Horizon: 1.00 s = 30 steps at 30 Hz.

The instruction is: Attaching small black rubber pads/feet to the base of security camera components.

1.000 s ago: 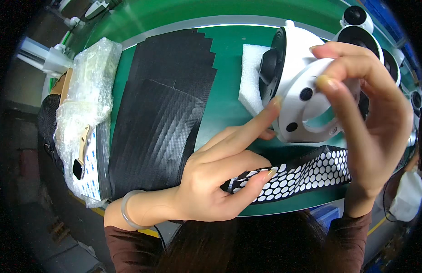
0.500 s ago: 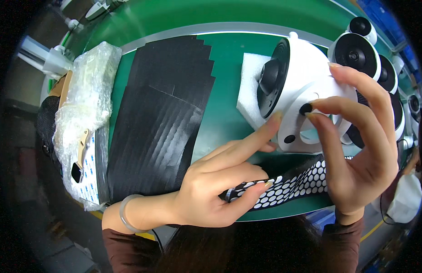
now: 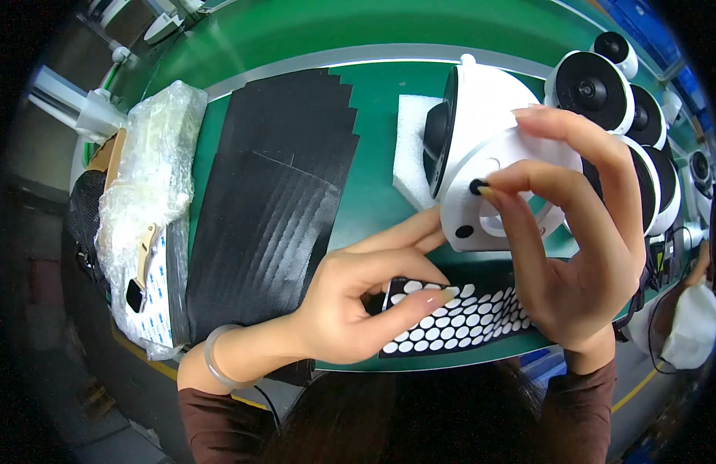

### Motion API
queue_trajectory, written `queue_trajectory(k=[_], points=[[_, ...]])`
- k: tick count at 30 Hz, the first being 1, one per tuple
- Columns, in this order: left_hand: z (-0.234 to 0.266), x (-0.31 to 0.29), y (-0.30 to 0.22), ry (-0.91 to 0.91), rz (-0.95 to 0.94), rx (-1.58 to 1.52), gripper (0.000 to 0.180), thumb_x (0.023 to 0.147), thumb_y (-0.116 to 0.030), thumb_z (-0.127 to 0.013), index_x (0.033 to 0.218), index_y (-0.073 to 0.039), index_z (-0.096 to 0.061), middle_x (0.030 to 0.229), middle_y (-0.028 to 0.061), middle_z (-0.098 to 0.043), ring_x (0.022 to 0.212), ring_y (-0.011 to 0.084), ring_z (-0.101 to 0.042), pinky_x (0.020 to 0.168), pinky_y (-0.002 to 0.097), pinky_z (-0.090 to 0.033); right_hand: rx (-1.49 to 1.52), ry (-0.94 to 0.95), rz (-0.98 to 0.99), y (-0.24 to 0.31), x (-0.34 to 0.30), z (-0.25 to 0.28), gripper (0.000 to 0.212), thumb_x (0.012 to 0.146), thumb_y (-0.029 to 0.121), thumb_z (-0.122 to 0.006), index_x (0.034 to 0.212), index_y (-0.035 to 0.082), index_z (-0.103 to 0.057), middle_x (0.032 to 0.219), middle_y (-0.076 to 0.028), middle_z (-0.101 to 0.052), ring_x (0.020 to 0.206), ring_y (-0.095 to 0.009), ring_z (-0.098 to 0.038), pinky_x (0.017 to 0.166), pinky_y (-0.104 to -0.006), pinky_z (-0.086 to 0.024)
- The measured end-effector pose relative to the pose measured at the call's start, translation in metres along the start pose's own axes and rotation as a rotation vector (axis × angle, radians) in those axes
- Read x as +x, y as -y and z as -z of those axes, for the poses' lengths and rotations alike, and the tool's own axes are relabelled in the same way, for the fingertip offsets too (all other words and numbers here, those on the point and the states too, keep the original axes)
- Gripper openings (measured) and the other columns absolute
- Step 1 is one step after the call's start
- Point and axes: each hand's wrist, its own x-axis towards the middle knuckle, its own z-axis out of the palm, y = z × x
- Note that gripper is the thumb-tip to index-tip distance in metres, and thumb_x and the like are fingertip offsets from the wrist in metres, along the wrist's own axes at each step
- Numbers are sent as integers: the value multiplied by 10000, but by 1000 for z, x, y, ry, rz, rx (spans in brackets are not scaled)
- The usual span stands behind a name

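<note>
A white rounded device [image 3: 493,97] with a black speaker-like front lies on its side, its flat ring-shaped base turned toward me. Between thumb and index finger, my right hand [image 3: 582,240] pinches a small round black pad [image 3: 478,186] at the base; its other fingers are raised. Another black pad [image 3: 465,231] sits lower on that ring. My left hand [image 3: 358,298] grips the left end of a black sheet of round stick-on pads [image 3: 450,325] with white dots, thumb on top. Its outstretched fingers reach under the device's lower left edge, where contact is hidden.
White foam [image 3: 410,147] lies behind the device. Several similar black-fronted devices [image 3: 590,89] crowd the right side. A stack of black textured sheets [image 3: 269,209] covers the table's left part, beside a bubble-wrapped bundle [image 3: 153,155] with a watch [image 3: 141,267] on it.
The device and my right hand have shifted left in view. The pad sheet has turned flatter, showing more white dots. The pinched pad remains at the base.
</note>
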Motion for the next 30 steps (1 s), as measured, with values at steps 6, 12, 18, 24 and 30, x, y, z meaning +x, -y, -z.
queue_trajectory(k=[6, 12, 18, 24, 30], points=[[5, 11, 3, -29, -63, 130, 117, 721, 31, -608, 836, 45, -597, 1049, 188, -544, 937, 235, -560, 802, 280, -419, -11, 19, -22, 1, 2, 1, 129, 637, -56, -637, 739, 5, -586, 1027, -126, -543, 950, -224, -544, 804, -306, -435], [1, 15, 1, -106, -10, 137, 148, 697, 82, -568, 834, 55, -619, 964, 173, -583, 865, 213, -571, 766, 283, -429, 121, 134, -157, 0, 2, 8, 91, 653, -53, -587, 728, -7, -563, 1043, -146, -524, 950, -217, -527, 863, -321, -386], [0, 16, 4, -124, -97, 183, 120, 709, -4, -644, 824, 20, -621, 903, 127, -602, 768, 184, -599, 668, 247, -453, -73, 46, -104, 7, 4, 11, 126, 634, -48, -613, 753, -7, -600, 1101, -169, -521, 980, -247, -543, 824, -339, -427], [0, 16, -3, -71, -29, 214, 156, 680, 87, -588, 828, 57, -627, 972, 179, -584, 849, 219, -581, 751, 281, -444, -116, 73, -49, 6, -4, 9, 143, 614, -40, -636, 750, -12, -602, 1130, -179, -511, 983, -264, -543, 845, -381, -425], [-3, 14, 0, -120, -27, 211, 160, 675, 93, -582, 826, 63, -624, 967, 182, -585, 851, 210, -578, 750, 283, -443, -222, 116, 2, 14, -2, 9, 128, 612, -72, -605, 714, -2, -575, 1058, -155, -509, 1018, -282, -518, 870, -408, -411]])
